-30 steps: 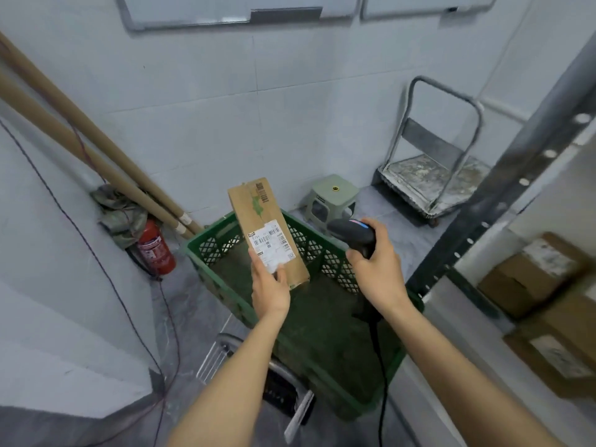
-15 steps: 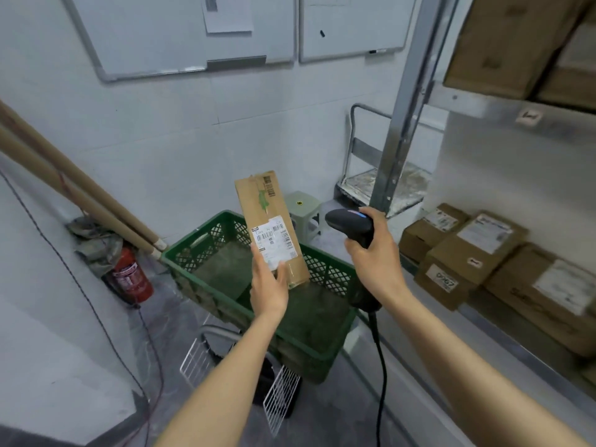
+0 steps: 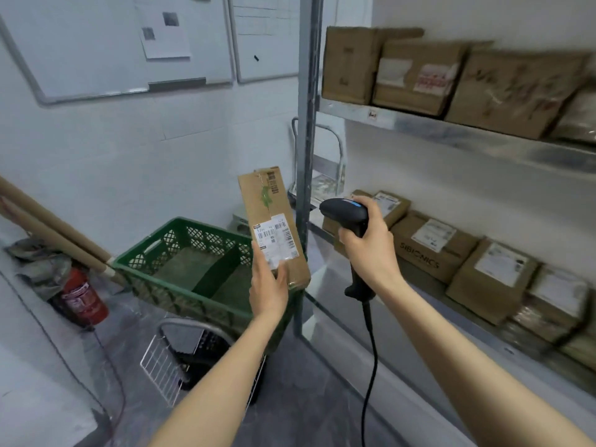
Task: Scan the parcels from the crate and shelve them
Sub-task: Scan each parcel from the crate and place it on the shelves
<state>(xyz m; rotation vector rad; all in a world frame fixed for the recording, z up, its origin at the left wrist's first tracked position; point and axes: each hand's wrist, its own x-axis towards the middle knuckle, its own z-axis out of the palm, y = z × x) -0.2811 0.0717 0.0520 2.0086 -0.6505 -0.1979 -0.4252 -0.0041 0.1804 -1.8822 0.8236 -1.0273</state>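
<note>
Above the near corner of the green lattice plastic crate (image 3: 180, 287), the left grip (image 3: 269, 285) is curled round the lower end of the long brown cardboard parcel (image 3: 267, 214), holding it upright, while the right grip (image 3: 371, 250) is clamped on the black corded handheld scanner (image 3: 346, 214) just beside it. Scanning well probably means aiming the scanner's head squarely at the white label and keeping the thumb off the barcode. Compared with half a second ago both holds look alike, but the view has swung right, bringing more of the grey metal shelf (image 3: 451, 133) and its boxes into sight.
</note>
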